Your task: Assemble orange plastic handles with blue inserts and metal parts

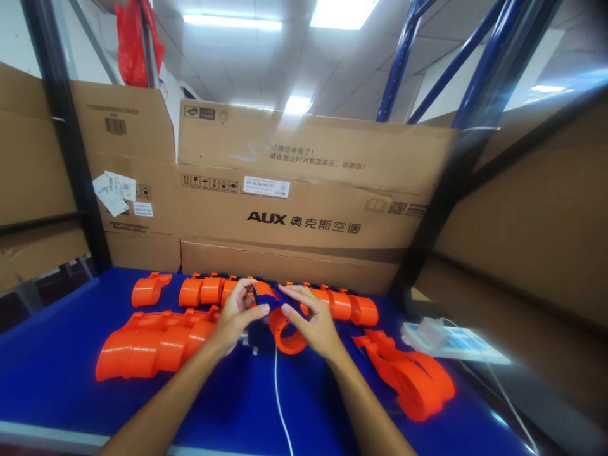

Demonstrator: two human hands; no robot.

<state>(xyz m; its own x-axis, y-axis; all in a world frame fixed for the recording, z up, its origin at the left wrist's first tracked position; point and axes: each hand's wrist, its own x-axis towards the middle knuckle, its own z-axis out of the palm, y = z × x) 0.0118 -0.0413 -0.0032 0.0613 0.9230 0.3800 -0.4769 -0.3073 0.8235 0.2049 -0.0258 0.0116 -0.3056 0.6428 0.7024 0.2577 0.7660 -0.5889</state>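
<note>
At the far left of the frame we see cardboard sheets behind a dark upright post (71, 145), and in the upper left a red plastic bag (135, 41) hangs from the rack. Below them the blue bench (52, 361) begins. On it, at lower left, lies a row of nested orange plastic parts (152, 345), and just beyond it a single orange part (148, 289).

Our left hand (237, 313) comes up from the bottom centre. Its thumb and fingers are pinched shut around a small dark piece (255, 295), held just above an orange ring (285, 330) that rests on the bench between the two hands. Our right hand (311, 320) lies just right of the ring, fingers loosely curled, with the fingertips touching its rim; we cannot tell whether it actually grips it. A thin white cable (279, 392) runs from under the hands toward the bottom edge.

Behind the hands a long line of orange parts (342, 305) stretches along the back of the bench. Above it stands a large cardboard box (308, 190) printed AUX. Further right lies another orange cluster (413, 373), then a white power strip (451, 339) at the bench's edge. Blue rack beams (403, 57) rise in the upper right under ceiling lights.
</note>
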